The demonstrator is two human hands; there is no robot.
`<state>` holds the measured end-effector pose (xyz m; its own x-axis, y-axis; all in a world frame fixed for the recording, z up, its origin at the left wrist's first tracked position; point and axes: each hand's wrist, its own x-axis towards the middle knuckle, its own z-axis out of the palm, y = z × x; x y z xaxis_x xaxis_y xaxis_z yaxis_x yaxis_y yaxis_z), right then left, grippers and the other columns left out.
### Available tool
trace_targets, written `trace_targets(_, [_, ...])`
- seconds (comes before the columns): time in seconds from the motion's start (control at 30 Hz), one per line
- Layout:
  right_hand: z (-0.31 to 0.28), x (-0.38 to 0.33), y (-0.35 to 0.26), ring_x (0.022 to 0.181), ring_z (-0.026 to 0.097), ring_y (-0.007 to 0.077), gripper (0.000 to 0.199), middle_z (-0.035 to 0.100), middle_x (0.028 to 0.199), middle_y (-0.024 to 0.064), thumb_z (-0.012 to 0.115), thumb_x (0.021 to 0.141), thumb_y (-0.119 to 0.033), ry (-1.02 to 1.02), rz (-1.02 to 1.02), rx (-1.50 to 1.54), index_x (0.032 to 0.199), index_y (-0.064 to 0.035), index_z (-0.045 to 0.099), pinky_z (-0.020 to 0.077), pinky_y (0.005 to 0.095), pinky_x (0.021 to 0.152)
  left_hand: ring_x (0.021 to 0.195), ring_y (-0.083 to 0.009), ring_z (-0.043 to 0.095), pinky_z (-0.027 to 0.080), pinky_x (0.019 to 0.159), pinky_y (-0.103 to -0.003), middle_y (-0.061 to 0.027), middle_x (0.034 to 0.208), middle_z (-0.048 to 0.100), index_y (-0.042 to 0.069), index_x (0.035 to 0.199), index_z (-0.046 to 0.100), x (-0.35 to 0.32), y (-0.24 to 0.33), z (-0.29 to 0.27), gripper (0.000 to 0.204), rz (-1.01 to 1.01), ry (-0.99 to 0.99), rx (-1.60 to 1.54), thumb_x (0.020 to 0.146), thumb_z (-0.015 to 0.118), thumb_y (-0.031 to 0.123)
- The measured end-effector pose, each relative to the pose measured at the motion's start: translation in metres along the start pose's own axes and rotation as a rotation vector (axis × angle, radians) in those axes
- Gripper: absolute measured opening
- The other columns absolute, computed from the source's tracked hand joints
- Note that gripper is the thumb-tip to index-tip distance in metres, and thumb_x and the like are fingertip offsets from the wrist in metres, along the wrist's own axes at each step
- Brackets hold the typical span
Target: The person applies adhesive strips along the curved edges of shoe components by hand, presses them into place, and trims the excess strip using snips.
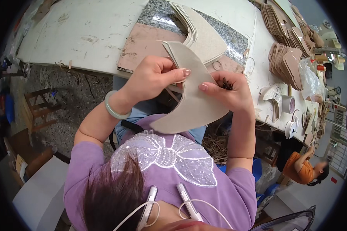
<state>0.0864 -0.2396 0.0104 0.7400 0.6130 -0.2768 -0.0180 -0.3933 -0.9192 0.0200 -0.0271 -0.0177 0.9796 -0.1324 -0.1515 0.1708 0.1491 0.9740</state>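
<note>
Wooden stool (46, 111) at nine o'clock on my remote feed; white flat surface (38, 198), eight. At two I list stacked brown pieces (291, 63), clear plastic (311, 79) just beside. At three: white spool (290, 129), pale roll (285, 104). At four: person in orange (297, 169).

Slab (154, 17) is lying on table (73, 38). Stack (208, 36) is resting on slab. Sheets (198, 96) are hanging before slab, between left hand (158, 77) and right hand (235, 90). Piles (284, 65) are lying on table, right of slab; roll (288, 104) is standing right and nearer, spool (290, 129) nearer still. Stool (42, 109) is standing on floor (81, 90), left of slab. Co-worker (298, 168) is occupying far right of slab.
</note>
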Motion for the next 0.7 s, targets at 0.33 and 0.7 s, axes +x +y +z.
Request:
trace_targets(0.33, [-0.005, 0.005, -0.011, 0.058, 0.053, 0.0035, 0.023, 0.06, 0.064, -0.0005, 0.072, 0.076, -0.018, 0.027, -0.008, 0.107, 0.085, 0.0026, 0.066, 0.0401, 0.0184, 0.05, 0.062, -0.0039, 0.05, 0.04, 0.055, -0.02, 0.001, 0.066, 0.06, -0.003, 0.078, 0.066, -0.006, -0.002, -0.001, 0.023, -0.139, -0.294, 0.151, 0.081, 0.066, 0.019])
trace_targets(0.7, [-0.01, 0.002, -0.026, 0.064, 0.059, 0.013, 0.017, 0.064, 0.074, 0.0065, 0.072, 0.073, -0.013, 0.091, -0.401, -0.344, 0.084, -0.0003, 0.066, 0.0442, 0.0232, 0.053, 0.058, -0.0104, 0.058, 0.044, 0.052, -0.024, -0.0085, 0.068, 0.065, 0.001, 0.089, 0.068, -0.02, -0.015, 0.002, 0.016, 0.222, 0.115, 0.485, 0.079, 0.066, 0.013])
